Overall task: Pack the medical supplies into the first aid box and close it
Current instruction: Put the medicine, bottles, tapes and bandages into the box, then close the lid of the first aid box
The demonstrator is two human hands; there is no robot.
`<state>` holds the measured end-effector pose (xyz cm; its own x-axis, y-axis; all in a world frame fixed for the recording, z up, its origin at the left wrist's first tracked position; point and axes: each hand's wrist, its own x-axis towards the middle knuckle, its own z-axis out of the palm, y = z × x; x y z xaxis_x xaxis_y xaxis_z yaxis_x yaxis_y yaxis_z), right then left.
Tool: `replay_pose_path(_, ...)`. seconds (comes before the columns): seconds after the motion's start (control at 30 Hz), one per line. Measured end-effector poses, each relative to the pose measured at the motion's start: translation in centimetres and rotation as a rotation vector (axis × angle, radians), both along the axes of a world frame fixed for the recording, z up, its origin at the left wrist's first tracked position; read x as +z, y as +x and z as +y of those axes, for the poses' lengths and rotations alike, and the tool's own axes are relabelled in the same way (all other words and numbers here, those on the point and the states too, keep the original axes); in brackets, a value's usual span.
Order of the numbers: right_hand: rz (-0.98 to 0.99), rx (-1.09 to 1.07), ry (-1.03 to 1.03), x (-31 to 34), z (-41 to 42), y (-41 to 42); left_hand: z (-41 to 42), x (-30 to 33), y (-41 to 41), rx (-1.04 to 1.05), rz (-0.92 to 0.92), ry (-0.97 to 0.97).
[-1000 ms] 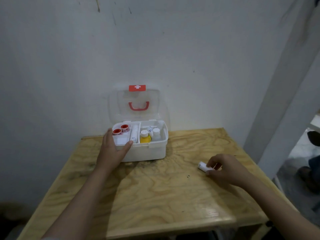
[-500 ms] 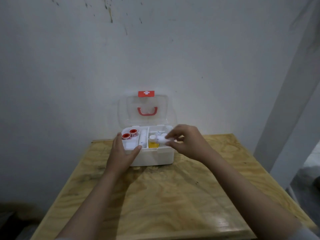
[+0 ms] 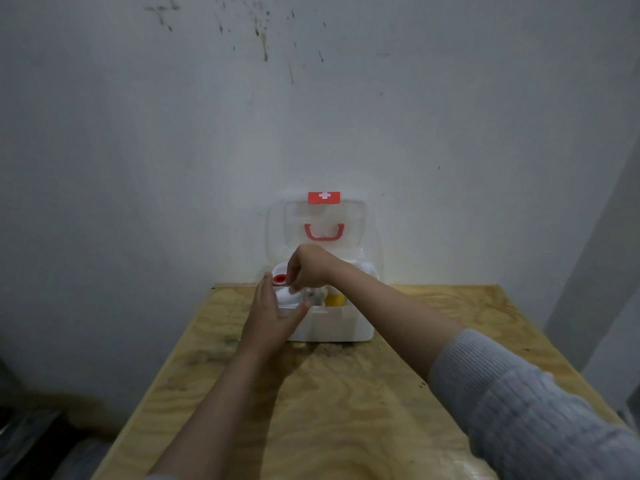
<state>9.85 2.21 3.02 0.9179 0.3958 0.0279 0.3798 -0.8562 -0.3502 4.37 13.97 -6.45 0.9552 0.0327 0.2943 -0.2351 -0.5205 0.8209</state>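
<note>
Pinching a seemingly cylindrical white roll (image 3: 284, 296), right fingers (image 3: 292, 280) overhang the plastic box (image 3: 339, 323); left fingers (image 3: 266, 292) straight.

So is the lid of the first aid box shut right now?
No, the clear lid stands upright against the wall while the right hand holds a white roll in the open box.

- Dim, flat, cool light; wall (image 3: 138, 168) grey, darkening toward the frame corners.
- Brightest spot: white box (image 3: 332, 327) under the fingers, nearly blown out, inside detail lost.
- Faint sheen on clear lid (image 3: 325, 220) beyond the fingertips.
- Soft shadow on table (image 3: 346, 427) just wrist-side of the left hand (image 3: 268, 320) and along the box front.
- Roll (image 3: 287, 296) pinched by the right hand (image 3: 310, 270) is smeared, edges unclear.
- Wide-angle stretch: table edges splay; sleeve (image 3: 519, 410) is soft.
</note>
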Motion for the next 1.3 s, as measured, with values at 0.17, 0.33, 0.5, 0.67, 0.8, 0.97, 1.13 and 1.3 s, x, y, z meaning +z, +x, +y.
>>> replay_pose_path(0.17, 0.029, 0.047, -0.024, -0.6, 0.8, 0.3, -0.3, -0.1, 0.0, 0.025, -0.013, -0.001)
replay_pose_path(0.33, -0.183, 0.067, 0.144, 0.6, -0.9, -0.1, -0.4, -0.1, -0.1, 0.024, -0.031, -0.005)
replay_pose_path(0.5, -0.671, -0.139, 0.293, 2.4, -3.9, 1.8, -0.1, -0.6, 0.6, 0.051, -0.009, 0.03)
replay_pose_path(0.67, -0.673, -0.337, 0.197, 3.9, -5.7, 3.6, 0.0, -0.6, 0.7, 0.06, 0.001, 0.054)
replay_pose_path(0.8, -0.614, -0.35, 0.164, 3.5, -6.0, 4.1, 0.1, -0.8, 0.9, 0.063, 0.011, 0.058)
replay_pose_path(0.97, -0.811, -0.297, 0.112, 3.0, -6.4, 3.0, 0.1, -0.7, 1.0, 0.065, 0.025, 0.061)
replay_pose_path(1.13, -0.896, -0.165, 0.144, 2.0, -6.8, 0.3, -0.1, -0.4, 1.0, 0.056, 0.024, 0.061)
replay_pose_path(1.3, -0.866, -0.082, 0.207, -1.1, -7.0, -3.6, 0.3, 0.1, 0.8, -0.003, 0.069, 0.047)
